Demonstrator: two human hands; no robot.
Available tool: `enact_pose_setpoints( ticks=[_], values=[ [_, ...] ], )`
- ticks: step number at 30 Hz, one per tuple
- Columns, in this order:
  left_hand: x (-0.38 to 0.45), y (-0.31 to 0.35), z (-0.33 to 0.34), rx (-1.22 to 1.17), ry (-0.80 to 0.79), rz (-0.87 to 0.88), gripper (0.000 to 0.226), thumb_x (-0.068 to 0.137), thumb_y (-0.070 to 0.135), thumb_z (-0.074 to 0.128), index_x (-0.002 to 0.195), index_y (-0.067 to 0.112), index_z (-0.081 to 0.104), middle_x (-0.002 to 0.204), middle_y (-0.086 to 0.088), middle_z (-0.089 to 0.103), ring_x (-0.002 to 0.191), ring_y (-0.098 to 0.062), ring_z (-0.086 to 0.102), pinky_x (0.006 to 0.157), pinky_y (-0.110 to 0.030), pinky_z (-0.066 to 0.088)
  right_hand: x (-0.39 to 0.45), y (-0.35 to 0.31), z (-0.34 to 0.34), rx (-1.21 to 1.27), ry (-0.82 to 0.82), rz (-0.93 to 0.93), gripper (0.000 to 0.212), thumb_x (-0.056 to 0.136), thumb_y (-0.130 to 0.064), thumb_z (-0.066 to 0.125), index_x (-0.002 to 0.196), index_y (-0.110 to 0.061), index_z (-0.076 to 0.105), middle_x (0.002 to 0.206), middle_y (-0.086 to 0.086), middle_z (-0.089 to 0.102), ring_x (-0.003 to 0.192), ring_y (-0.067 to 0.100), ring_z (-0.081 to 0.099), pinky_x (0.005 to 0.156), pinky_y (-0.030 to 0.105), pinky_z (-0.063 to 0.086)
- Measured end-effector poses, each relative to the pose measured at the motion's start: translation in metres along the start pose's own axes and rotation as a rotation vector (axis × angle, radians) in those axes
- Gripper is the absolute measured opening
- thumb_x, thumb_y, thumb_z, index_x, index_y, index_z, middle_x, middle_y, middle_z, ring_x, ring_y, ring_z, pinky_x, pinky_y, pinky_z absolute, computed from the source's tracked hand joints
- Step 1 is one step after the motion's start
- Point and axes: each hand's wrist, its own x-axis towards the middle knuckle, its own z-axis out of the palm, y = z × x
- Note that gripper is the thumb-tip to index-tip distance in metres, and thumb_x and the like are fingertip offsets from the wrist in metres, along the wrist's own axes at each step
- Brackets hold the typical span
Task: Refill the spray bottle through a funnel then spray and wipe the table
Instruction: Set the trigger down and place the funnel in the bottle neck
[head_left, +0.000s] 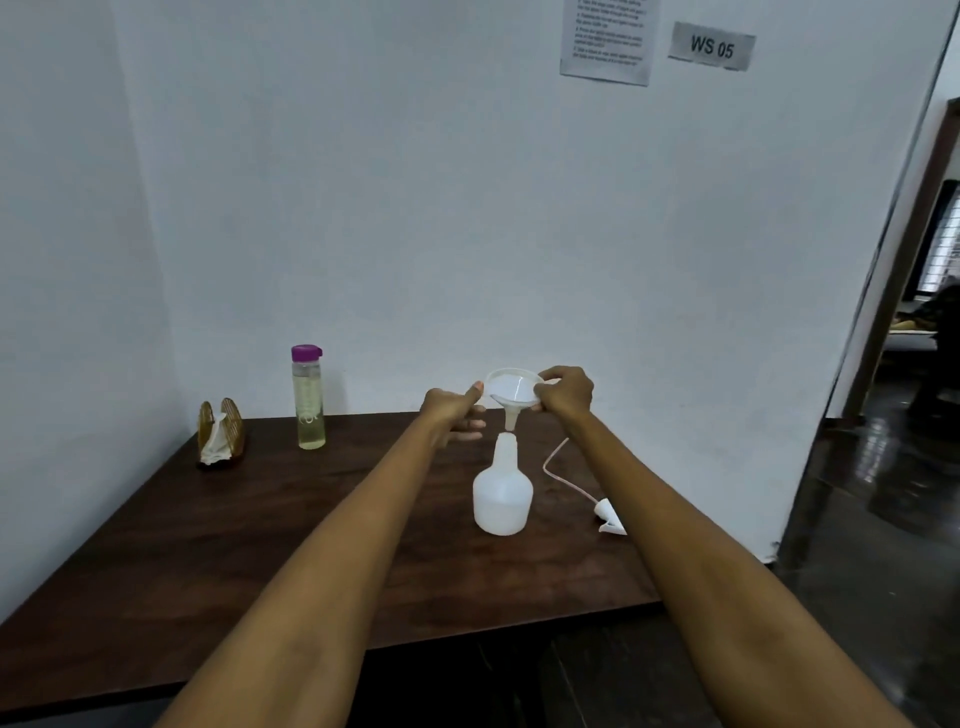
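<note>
On the dark table (260, 545), bottle (503, 493) stands uncapped at centre. At 12 o'clock above its neck we hold the funnel (514, 391): right hand (566, 392) pinching the rim, left hand (453, 410) thumb touching the opposite rim, fingers loose. Spray head (609, 517) lies at 3 o'clock.

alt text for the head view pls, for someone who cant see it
Two hands hold a white funnel above the open neck of a white spray bottle on a dark wooden table: the right hand grips the rim, the left hand touches it. The sprayer head lies right, a purple-capped bottle and napkin holder far left.
</note>
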Motion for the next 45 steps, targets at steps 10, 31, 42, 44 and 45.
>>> enact_pose_setpoints(
  ticks=[10,31,42,44,45],
  values=[
    [0.010,0.005,0.011,-0.045,0.079,-0.014,0.019,0.091,0.008,0.061,0.073,0.003,0.057,0.071,-0.007,0.061,0.057,-0.013,0.056,0.054,-0.025,0.056,0.001,0.002,0.011,0.004,-0.030,0.106,0.025,0.077,0.010,0.054,0.097,0.006,0.068,0.102,0.021,0.070,0.089,0.034,0.069,0.083,0.041,0.058],
    [0.015,-0.016,-0.013,0.215,0.181,0.019,0.020,0.093,0.018,0.055,0.079,0.003,0.058,0.071,-0.005,0.065,0.052,-0.012,0.055,0.056,-0.029,0.053,-0.008,-0.013,0.025,-0.322,0.085,-0.172,0.031,0.092,-0.022,0.052,0.113,0.000,0.058,0.111,0.016,0.065,0.104,0.033,0.060,0.084,0.034,0.045],
    [0.006,-0.053,-0.123,0.928,0.238,-0.085,0.039,0.095,0.042,0.049,0.106,0.006,0.062,0.095,-0.003,0.073,0.071,-0.017,0.067,0.088,-0.031,0.052,-0.032,-0.051,0.117,-0.164,-0.116,-0.360,0.029,0.090,-0.020,0.052,0.114,-0.007,0.060,0.101,0.010,0.070,0.099,0.027,0.063,0.079,0.028,0.042],
    [0.007,-0.062,-0.151,1.022,0.234,-0.165,0.035,0.094,0.038,0.052,0.110,0.007,0.061,0.104,-0.003,0.071,0.096,-0.020,0.068,0.089,-0.031,0.051,-0.037,-0.048,0.144,-0.157,-0.180,-0.339,0.028,0.088,-0.019,0.053,0.112,-0.006,0.061,0.097,0.009,0.071,0.097,0.026,0.063,0.078,0.027,0.041],
    [0.009,-0.068,-0.166,1.038,0.239,-0.206,0.033,0.094,0.034,0.053,0.112,0.007,0.061,0.108,-0.005,0.070,0.101,-0.021,0.067,0.090,-0.031,0.052,-0.040,-0.044,0.158,-0.160,-0.216,-0.329,0.027,0.087,-0.018,0.054,0.110,-0.006,0.062,0.095,0.009,0.071,0.096,0.026,0.064,0.077,0.027,0.041]
  ],
)
